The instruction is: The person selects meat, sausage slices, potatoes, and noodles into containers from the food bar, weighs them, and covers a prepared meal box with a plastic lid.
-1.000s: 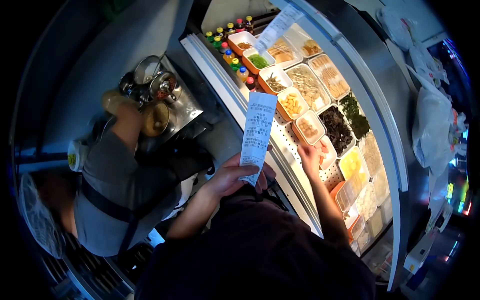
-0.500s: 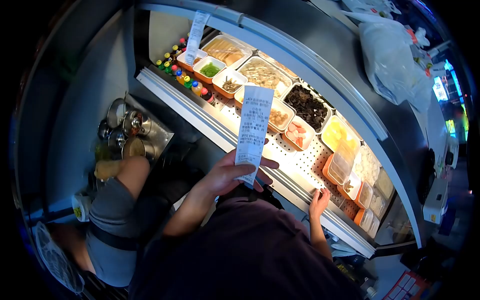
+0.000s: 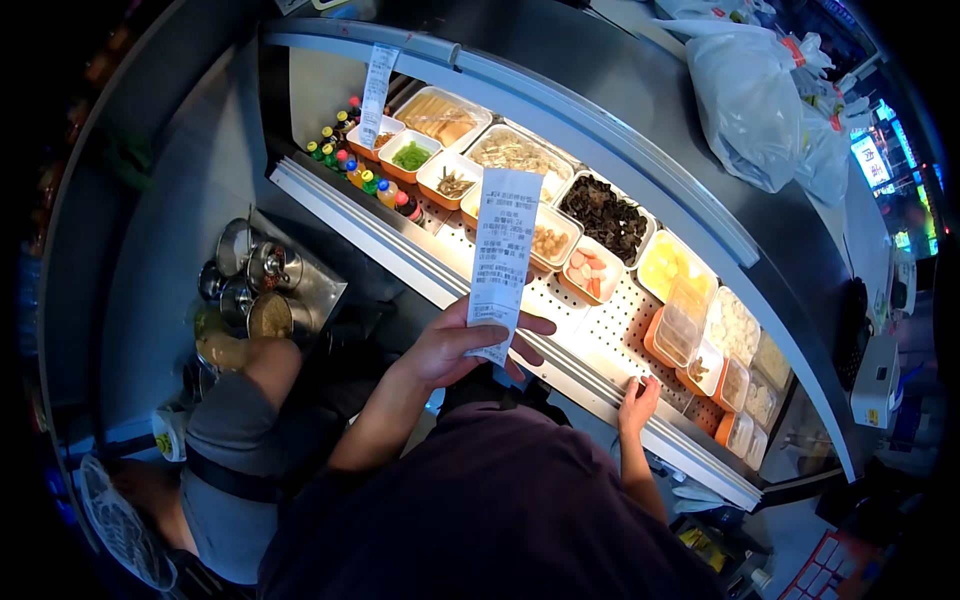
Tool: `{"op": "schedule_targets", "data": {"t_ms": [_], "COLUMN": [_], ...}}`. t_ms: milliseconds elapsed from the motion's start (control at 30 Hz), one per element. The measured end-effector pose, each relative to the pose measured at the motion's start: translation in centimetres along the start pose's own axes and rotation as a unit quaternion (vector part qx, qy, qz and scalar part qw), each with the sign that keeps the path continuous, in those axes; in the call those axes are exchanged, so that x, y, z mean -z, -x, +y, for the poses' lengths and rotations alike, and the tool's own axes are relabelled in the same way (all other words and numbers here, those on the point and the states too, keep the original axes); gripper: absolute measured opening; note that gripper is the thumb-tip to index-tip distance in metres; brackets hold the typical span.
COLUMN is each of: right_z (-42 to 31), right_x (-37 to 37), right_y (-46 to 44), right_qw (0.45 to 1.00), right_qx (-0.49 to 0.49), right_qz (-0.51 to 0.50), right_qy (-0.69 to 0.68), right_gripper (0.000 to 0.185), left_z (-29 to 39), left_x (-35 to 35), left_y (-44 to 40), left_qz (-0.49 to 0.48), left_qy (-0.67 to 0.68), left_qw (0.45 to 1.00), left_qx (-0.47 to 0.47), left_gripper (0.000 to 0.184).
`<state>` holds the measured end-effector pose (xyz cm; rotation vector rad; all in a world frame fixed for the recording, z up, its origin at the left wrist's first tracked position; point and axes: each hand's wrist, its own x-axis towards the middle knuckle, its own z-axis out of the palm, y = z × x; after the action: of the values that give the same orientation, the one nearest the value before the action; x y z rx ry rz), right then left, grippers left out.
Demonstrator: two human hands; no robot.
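Observation:
My left hand [image 3: 450, 345] grips a long printed paper receipt [image 3: 506, 250] near its lower end, thumb across the front and other fingers behind, spread. The receipt stands upright in front of the food case, hiding part of a tub behind it. My right hand [image 3: 638, 402] is at the front rail [image 3: 600, 405] of the lit case, fingers loosely bent and apart, with nothing visible in them. Close to it are a small tub [image 3: 703, 368] with a little brown food and a lidded orange tub [image 3: 675, 325]. Sliced pink sausage [image 3: 590, 270] lies in another tub.
Black fungus [image 3: 603, 215], yellow slices [image 3: 672, 265] and other foods fill tubs in the case. Small bottles [image 3: 385, 190] line its left end; another receipt [image 3: 377, 95] hangs above. Left, a co-worker's arm [image 3: 270, 365] reaches to metal pots [image 3: 270, 315]. White bags [image 3: 745, 110] sit on top.
The view has shifted slightly, and the receipt tilts a little differently in my left hand. The co-worker's arm has moved slightly at the pots. My right hand stays at the rail.

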<state>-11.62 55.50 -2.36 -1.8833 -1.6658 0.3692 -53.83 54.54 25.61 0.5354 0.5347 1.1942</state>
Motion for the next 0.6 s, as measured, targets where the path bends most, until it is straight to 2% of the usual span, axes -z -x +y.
{"op": "schedule_targets", "data": {"t_ms": [333,433,500,533,600], "right_z": [-0.5,-0.4,-0.7,-0.6,-0.3], "right_x": [-0.2,-0.4,-0.2,-0.3,-0.7], "right_y": [-0.1,-0.2,0.1,-0.2,-0.2], "right_qw": [1.000,1.000,1.000,1.000,0.999], "right_qx": [-0.017,-0.006,-0.013,-0.018,0.015], "right_qz": [-0.009,0.008,0.004,0.000,0.014], "right_qy": [0.008,0.014,0.012,0.009,0.032], "right_gripper": [0.036,0.033,0.032,0.032,0.031], "left_z": [1.0,1.1,0.9,1.7,3.0], "left_x": [1.1,1.9,4.5,4.7,8.5], "left_y": [0.1,0.0,-0.4,-0.9,-2.3], "left_qz": [0.006,0.035,0.045,0.078,0.171], "left_qy": [-0.011,-0.015,-0.008,-0.019,-0.033], "left_qw": [1.000,0.999,0.999,0.996,0.983], "left_qx": [0.001,-0.003,-0.012,-0.027,-0.049], "left_gripper": [0.075,0.072,0.066,0.050,0.031]}}
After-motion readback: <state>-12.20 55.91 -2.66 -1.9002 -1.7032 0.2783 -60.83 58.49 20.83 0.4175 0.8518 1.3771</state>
